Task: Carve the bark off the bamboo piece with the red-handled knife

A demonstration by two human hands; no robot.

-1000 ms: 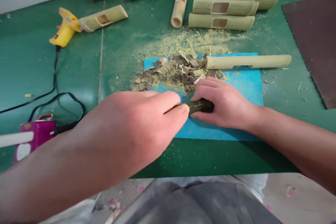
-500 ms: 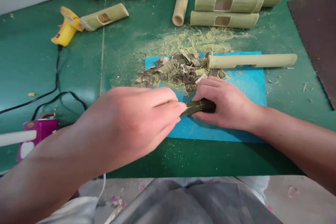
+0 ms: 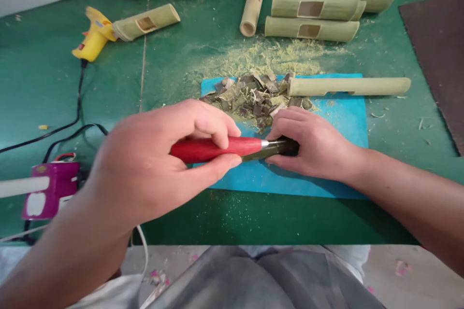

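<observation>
The red-handled tool [image 3: 217,149] lay across the near left part of the blue mat [image 3: 326,174], closed in the grip of the left hand [image 3: 159,164], whose fingers wrapped over the handle from the far side with the thumb underneath. Its metal tip pointed right and met a small dark green piece [image 3: 281,146], which the right hand [image 3: 311,147] held pinched down against the mat, fingers curled over it. The handle was glossy red and tapered toward a silver collar; the blade itself (mostly hidden between the two hands) could not be made out clearly. Just beyond the hands sat a heap of green-brown chips [image 3: 253,96], and to its right a long bamboo tube [image 3: 350,86] lay along the mat's far edge.
</observation>
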